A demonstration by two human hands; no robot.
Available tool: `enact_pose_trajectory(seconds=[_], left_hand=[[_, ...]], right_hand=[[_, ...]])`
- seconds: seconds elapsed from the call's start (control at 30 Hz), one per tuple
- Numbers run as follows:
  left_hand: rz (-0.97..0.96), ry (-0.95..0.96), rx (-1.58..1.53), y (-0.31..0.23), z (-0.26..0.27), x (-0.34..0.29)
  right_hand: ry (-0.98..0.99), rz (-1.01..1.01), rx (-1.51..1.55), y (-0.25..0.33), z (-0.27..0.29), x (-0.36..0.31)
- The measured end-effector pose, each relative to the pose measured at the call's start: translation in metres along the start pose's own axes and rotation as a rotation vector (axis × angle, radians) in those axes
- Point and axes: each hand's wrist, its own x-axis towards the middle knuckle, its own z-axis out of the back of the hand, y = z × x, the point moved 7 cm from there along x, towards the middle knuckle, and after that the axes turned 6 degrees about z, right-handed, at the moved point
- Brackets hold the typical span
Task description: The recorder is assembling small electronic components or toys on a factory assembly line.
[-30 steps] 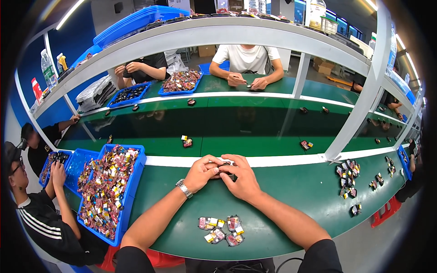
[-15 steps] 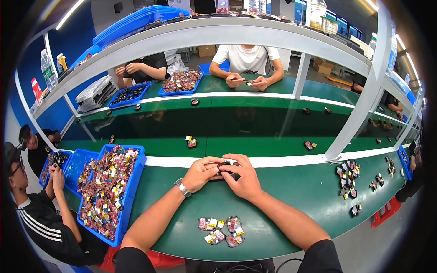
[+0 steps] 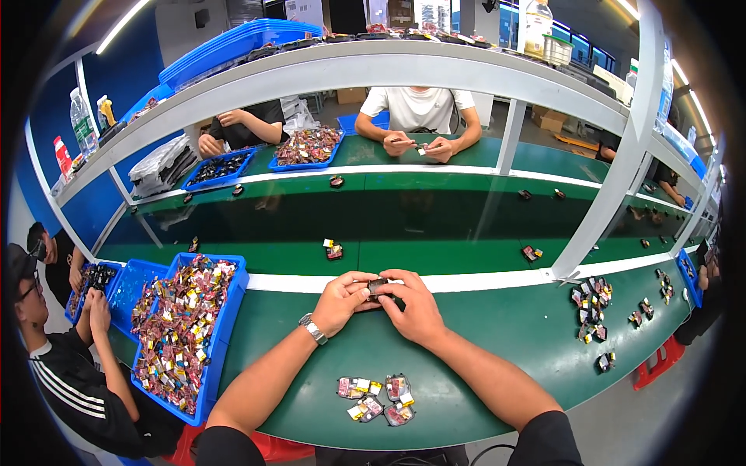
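Note:
Both of my hands meet over the green bench, just short of its white edge strip. Between them is a small black casing point(image 3: 376, 289), mostly covered by fingers. My left hand point(image 3: 339, 306), with a metal watch at the wrist, closes round its left side. My right hand point(image 3: 414, 307) grips the other side, thumb and fingertips pressed against it. Closer to me, between my forearms, several small units point(image 3: 398, 386) with black rims, reddish insides and yellow-white tabs lie grouped on the bench.
Left stands a blue bin point(image 3: 223, 342) heaped with red, white and yellow parts, beside a seated co-worker point(image 3: 85, 380). More black units point(image 3: 592, 304) lie on the right. Beyond the strip runs a green belt point(image 3: 435, 248) with scattered units, under a white metal shelf frame point(image 3: 598, 202).
My hands stay together on the black casing, with only a slight shift of the fingers. Units on the belt have moved a little to the right. At far left, a co-worker's hands have moved apart.

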Motion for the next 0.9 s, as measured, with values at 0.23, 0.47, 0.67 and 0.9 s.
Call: enact_pose_trajectory(seconds=[0.23, 0.47, 0.67, 0.9], left_hand=[[0.039, -0.009, 0.036, -0.001, -0.001, 0.001], [0.048, -0.042, 0.035, -0.001, 0.002, -0.001], [0.068, -0.031, 0.007, 0.001, -0.003, 0.001], [0.073, -0.050, 0.053, 0.002, -0.002, 0.002]], right_hand=[[-0.118, 0.035, 0.002, 0.007, 0.008, 0.006], [-0.112, 0.155, -0.120, 0.021, 0.005, 0.008], [-0.106, 0.081, -0.164, 0.014, 0.003, 0.004], [-0.083, 0.134, -0.206, 0.017, 0.005, 0.007]])
